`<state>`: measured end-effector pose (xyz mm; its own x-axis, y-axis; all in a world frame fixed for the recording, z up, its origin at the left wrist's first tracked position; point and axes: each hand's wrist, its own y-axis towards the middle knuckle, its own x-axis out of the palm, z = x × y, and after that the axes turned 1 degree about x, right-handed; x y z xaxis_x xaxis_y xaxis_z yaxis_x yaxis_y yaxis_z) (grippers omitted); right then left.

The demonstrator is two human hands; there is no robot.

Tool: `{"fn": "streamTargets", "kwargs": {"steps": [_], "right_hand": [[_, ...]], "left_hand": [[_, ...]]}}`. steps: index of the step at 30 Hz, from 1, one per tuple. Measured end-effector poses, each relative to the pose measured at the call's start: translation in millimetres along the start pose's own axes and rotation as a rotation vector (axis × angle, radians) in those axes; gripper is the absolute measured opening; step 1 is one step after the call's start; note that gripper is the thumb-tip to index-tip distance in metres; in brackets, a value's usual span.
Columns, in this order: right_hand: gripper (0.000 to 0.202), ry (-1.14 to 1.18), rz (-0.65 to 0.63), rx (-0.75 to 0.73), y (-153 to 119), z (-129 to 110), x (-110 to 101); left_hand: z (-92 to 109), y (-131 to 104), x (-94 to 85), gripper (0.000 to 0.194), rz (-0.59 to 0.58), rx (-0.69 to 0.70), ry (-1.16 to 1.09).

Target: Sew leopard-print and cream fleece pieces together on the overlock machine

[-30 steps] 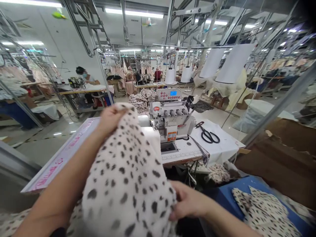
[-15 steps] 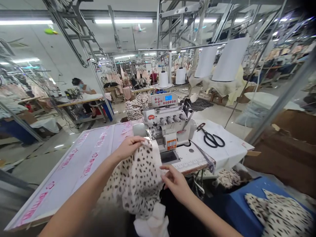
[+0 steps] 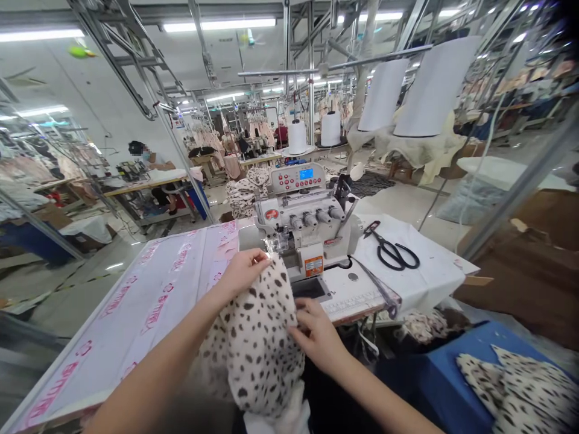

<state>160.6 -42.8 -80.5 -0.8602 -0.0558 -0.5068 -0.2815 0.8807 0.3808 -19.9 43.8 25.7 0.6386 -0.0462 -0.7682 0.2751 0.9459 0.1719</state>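
A cream fabric piece with dark spots [image 3: 260,328] hangs over the front edge of the sewing table. Its upper end lies at the presser foot of a white overlock sewing machine [image 3: 301,226]. My left hand [image 3: 244,271] pinches the fabric's top edge close to the needle area. Lower down on the right, my right hand [image 3: 316,334] has its fingers curled on the fabric's side edge, thumb against the cloth. Part of the fabric's lower end, plain white, drops toward my lap.
Black scissors [image 3: 393,253] and a small snipper [image 3: 371,228] lie on the white cloth right of the machine. More spotted fabric [image 3: 520,386] rests on a blue surface at lower right. Large white thread cones [image 3: 436,90] stand behind. A person [image 3: 147,158] sits at another table, back left.
The fabric's right edge has turned over, so the white strip along it no longer shows and spotted cloth faces me. My right hand has closed in on the edge. The view has shifted slightly.
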Motion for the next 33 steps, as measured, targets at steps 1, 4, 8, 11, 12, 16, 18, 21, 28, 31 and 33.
{"fn": "streamTargets", "kwargs": {"steps": [1, 4, 8, 11, 12, 16, 18, 21, 28, 31, 33], "right_hand": [[0.017, 0.044, -0.069, 0.002, -1.0, -0.1, 4.3], [0.025, 0.25, -0.219, 0.046, -7.9, -2.4, 22.3], [0.028, 0.449, -0.21, 0.158, -14.2, -4.7, 36.5], [0.033, 0.487, -0.195, 0.215, -13.3, -3.3, 36.9], [0.034, 0.492, -0.196, 0.229, -12.8, -2.4, 36.5], [0.033, 0.521, -0.219, 0.299, -11.5, 0.8, 35.2], [0.033, 0.541, -0.236, 0.348, -10.8, 2.6, 34.2], [0.033, 0.591, -0.253, 0.395, -7.7, 6.0, 31.0], [0.036, 0.591, -0.255, 0.41, 3.3, 10.8, 22.3], [0.036, 0.576, -0.268, 0.406, 6.5, 10.8, 20.7], [0.037, 0.549, -0.264, 0.4, 8.3, 10.8, 19.6]], "left_hand": [[-0.8, -1.0, -0.4, 0.024, -0.01, -0.006, 0.002], [-2.4, -5.9, -3.8, 0.022, -0.066, -0.023, -0.001], [-3.8, -8.2, -7.1, 0.022, -0.116, -0.021, -0.023], [-4.4, -7.5, -6.0, 0.021, -0.11, -0.02, -0.022], [-4.3, -7.5, -5.2, 0.021, -0.104, -0.024, -0.012], [-0.9, -7.6, -0.8, 0.021, -0.064, -0.058, 0.03], [1.7, -5.6, 1.8, 0.021, -0.052, -0.073, 0.042], [3.4, 1.5, 5.7, 0.018, -0.03, -0.082, 0.065], [-1.7, 15.6, 7.9, 0.015, 0.018, -0.112, 0.085], [-2.1, 16.5, 7.3, 0.014, 0.025, -0.112, 0.085], [-2.2, 17.0, 7.6, 0.014, 0.031, -0.111, 0.085]]}}
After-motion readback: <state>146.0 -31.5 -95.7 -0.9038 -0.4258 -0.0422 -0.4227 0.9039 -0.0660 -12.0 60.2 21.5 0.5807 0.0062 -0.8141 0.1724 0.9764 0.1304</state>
